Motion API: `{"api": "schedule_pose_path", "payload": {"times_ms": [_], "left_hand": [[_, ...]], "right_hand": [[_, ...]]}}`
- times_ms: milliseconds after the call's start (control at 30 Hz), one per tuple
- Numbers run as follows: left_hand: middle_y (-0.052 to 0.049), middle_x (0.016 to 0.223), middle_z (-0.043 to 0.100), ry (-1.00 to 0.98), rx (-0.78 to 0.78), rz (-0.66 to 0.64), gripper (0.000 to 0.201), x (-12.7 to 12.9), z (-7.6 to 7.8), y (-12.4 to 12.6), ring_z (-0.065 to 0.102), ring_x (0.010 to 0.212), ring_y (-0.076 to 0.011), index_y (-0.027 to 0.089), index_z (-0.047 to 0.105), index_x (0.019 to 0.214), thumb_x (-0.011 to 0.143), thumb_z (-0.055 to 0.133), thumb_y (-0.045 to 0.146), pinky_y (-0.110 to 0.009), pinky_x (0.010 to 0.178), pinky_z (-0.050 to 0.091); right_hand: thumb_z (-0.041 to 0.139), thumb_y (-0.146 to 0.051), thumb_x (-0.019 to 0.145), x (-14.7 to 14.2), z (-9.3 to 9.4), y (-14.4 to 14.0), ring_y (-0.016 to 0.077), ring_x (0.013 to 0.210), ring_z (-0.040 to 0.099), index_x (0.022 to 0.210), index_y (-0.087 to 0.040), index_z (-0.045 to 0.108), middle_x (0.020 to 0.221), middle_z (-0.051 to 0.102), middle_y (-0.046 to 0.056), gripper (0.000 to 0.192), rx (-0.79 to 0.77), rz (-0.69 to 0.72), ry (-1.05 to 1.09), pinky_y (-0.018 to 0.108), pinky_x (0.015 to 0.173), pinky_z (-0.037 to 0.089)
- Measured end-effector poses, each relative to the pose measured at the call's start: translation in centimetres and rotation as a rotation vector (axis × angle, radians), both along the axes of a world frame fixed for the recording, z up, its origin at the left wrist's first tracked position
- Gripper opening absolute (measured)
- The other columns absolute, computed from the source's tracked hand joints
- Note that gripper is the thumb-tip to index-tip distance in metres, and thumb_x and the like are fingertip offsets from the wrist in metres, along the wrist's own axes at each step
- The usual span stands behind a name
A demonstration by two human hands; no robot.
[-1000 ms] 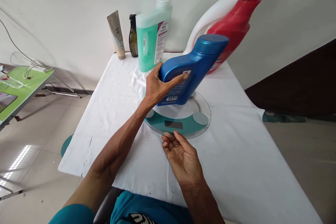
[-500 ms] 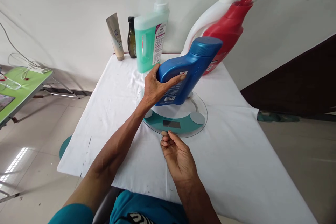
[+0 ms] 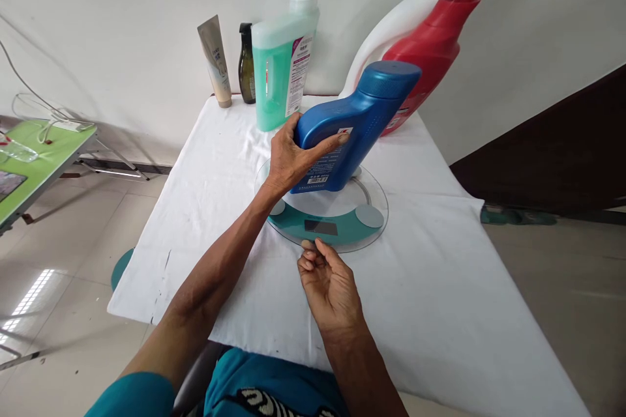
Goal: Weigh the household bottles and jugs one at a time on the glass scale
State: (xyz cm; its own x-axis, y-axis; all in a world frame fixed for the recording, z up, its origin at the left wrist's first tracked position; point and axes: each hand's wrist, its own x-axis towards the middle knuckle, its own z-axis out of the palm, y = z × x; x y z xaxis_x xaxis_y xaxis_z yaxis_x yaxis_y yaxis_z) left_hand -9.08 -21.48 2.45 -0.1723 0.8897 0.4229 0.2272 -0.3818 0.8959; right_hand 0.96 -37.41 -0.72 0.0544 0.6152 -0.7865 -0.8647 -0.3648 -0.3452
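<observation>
A round glass scale (image 3: 372, 216) with a teal base lies on the white-clothed table (image 3: 430, 287). A blue plastic bottle (image 3: 357, 124) stands on it, leaning to the right. My left hand (image 3: 288, 159) grips the bottle's left side, thumb across its label. My right hand (image 3: 328, 283) rests at the scale's near edge, fingers loosely curled and fingertips touching the glass rim below the dark display (image 3: 321, 227).
Along the wall at the table's far end stand a beige tube (image 3: 215, 62), a dark small bottle (image 3: 247, 65), a green liquid jug (image 3: 278, 68), a white jug (image 3: 391, 29) and a red jug (image 3: 430, 52). A green side table (image 3: 39, 163) is at left.
The bottle and both hands have stayed nearly in place; the bottle's lean on the scale shifted only slightly as the view moved.
</observation>
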Motion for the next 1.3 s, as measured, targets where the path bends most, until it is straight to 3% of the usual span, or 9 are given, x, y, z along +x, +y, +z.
{"api": "schedule_pose_path", "payload": {"times_ms": [467,967,1300], "left_hand": [[-0.001,0.087,0.068,0.016,0.008,0.026,0.053,0.1,-0.3,0.3,0.067,0.083,-0.0204,0.022,0.062,0.090,0.076,0.093,0.064,-0.035,0.075,0.057],[-0.002,0.087,0.070,-0.025,0.018,0.009,0.053,0.0,-0.4,0.5,0.069,0.083,-0.0214,0.023,0.062,0.089,0.075,0.094,0.064,-0.036,0.073,0.058],[-0.003,0.093,0.073,-0.044,-0.022,0.012,0.053,0.0,-0.3,0.5,0.070,0.086,-0.0222,0.024,0.064,0.093,0.072,0.095,0.061,-0.036,0.075,0.059]], "right_hand": [[0.074,-0.009,0.085,-0.2,0.3,0.1,0.0066,0.055,0.047,0.076,-0.021,0.057,0.069,0.066,0.000,0.023,-0.006,-0.024,0.051,0.016,0.048,0.043],[0.071,-0.010,0.087,-0.3,0.6,0.2,0.0088,0.056,0.050,0.072,-0.020,0.059,0.067,0.068,0.004,0.022,-0.021,-0.051,0.048,0.019,0.049,0.044],[0.080,-0.009,0.069,-0.1,-0.3,0.2,0.0081,0.056,0.050,0.071,-0.019,0.061,0.067,0.069,0.003,0.022,-0.022,-0.062,0.090,0.018,0.048,0.043]]}}
